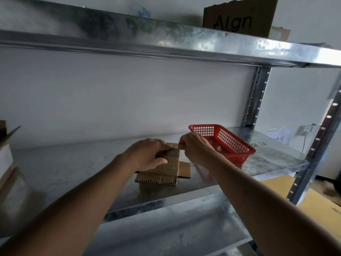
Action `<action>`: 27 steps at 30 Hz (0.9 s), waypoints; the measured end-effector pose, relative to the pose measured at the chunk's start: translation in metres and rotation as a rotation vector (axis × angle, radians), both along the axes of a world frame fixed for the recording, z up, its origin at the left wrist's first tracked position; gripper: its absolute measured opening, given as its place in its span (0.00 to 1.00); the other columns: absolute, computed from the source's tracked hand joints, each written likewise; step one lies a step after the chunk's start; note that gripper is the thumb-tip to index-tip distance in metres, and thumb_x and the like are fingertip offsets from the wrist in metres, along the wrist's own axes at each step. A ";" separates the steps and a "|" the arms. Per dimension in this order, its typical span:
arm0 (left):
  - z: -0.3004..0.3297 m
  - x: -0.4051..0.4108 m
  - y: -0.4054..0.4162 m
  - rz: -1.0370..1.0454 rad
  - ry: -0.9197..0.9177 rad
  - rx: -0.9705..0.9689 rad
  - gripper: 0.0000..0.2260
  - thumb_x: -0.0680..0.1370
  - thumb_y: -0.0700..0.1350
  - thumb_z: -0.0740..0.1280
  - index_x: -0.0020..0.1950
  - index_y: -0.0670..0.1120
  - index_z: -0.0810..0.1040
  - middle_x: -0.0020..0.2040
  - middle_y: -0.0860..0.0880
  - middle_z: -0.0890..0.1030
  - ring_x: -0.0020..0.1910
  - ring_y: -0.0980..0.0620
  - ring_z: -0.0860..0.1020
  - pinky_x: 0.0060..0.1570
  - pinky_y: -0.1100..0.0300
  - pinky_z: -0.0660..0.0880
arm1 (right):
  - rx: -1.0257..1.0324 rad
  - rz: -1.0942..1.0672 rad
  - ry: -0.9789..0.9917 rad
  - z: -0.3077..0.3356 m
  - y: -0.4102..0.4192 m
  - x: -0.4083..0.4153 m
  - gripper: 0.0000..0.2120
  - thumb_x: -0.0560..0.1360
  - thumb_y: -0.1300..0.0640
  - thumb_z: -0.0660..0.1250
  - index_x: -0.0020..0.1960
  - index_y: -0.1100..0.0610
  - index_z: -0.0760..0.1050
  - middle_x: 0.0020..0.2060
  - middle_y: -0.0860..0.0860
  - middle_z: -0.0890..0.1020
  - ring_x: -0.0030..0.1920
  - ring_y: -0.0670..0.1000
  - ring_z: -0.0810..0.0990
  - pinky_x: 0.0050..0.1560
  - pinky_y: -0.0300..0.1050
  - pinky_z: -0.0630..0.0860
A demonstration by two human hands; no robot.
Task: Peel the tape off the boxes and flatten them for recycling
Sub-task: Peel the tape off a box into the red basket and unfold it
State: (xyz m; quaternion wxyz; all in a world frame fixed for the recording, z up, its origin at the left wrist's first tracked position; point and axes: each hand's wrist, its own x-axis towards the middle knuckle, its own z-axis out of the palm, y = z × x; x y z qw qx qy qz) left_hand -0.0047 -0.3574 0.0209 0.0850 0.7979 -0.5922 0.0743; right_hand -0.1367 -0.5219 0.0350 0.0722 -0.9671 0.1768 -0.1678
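Gripping the small brown corrugated cardboard box (162, 169) from above, the left hand (147, 154) holds it on the galvanised metal shelf (73, 163). At its far right top corner, the right hand (195, 146) pinches something small, too blurred to identify. Just right of that hand sits a red perforated plastic basket (230, 141).

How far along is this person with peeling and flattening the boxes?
Early to midway, it seems. Done: a flat piece of cardboard already lies on the metal shelf. In hand: the left hand holds a small box steady while the right hand pinches something at its top edge, probably tape. Left: that box still stands unflattened.
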 end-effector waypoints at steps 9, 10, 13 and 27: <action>0.002 0.010 -0.009 0.059 0.036 0.046 0.27 0.82 0.50 0.68 0.80 0.56 0.66 0.78 0.53 0.69 0.75 0.48 0.69 0.74 0.49 0.67 | 0.074 -0.001 -0.044 0.001 -0.022 -0.027 0.08 0.80 0.62 0.70 0.58 0.58 0.84 0.57 0.55 0.84 0.52 0.53 0.84 0.58 0.50 0.82; 0.003 0.009 -0.010 0.053 0.044 0.051 0.28 0.81 0.50 0.69 0.80 0.56 0.65 0.78 0.52 0.70 0.74 0.48 0.69 0.73 0.49 0.68 | 0.103 -0.028 -0.106 -0.002 -0.022 -0.029 0.07 0.80 0.62 0.71 0.57 0.58 0.85 0.56 0.55 0.85 0.49 0.53 0.85 0.56 0.49 0.83; 0.007 0.007 -0.010 0.010 0.063 0.044 0.29 0.80 0.50 0.70 0.80 0.63 0.64 0.74 0.53 0.73 0.71 0.48 0.73 0.69 0.50 0.71 | 0.186 -0.097 -0.318 -0.009 -0.021 -0.028 0.05 0.77 0.63 0.74 0.53 0.59 0.86 0.52 0.53 0.87 0.42 0.45 0.85 0.50 0.39 0.83; 0.007 0.002 -0.008 -0.022 0.091 -0.002 0.26 0.80 0.47 0.71 0.76 0.62 0.71 0.71 0.52 0.77 0.69 0.47 0.74 0.68 0.51 0.72 | 0.940 -0.020 -0.522 -0.023 -0.005 0.004 0.14 0.74 0.51 0.78 0.56 0.57 0.84 0.46 0.50 0.87 0.44 0.44 0.86 0.44 0.37 0.82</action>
